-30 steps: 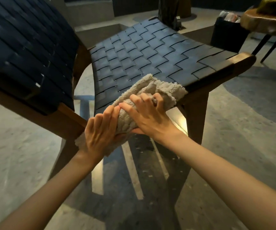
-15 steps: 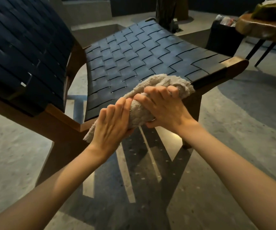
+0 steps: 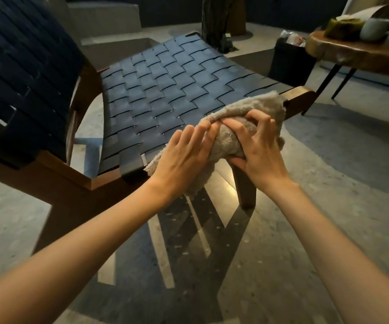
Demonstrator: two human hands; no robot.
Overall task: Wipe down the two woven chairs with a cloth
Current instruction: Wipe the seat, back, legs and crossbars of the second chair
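A woven chair [image 3: 165, 90] with dark straps and a brown wooden frame fills the upper left; its seat stretches toward the back, its backrest rises at the far left. A fluffy grey cloth [image 3: 245, 113] is draped over the seat's front edge near the right corner. My right hand [image 3: 256, 146] grips the bunched cloth, fingers curled over its top and thumb under it. My left hand [image 3: 184, 155] lies against the cloth's left side with its fingers fairly straight, covering the lower part of the cloth.
A wooden side table [image 3: 357, 52] on thin dark legs stands at the upper right with items on top. A dark bin [image 3: 289, 59] sits beside it. A dark post [image 3: 217, 19] rises behind the chair. The floor is grey concrete.
Both hands and the cloth have slid to the right along the seat's front edge, toward its right corner. My right fingers have spread and curled more over the cloth.
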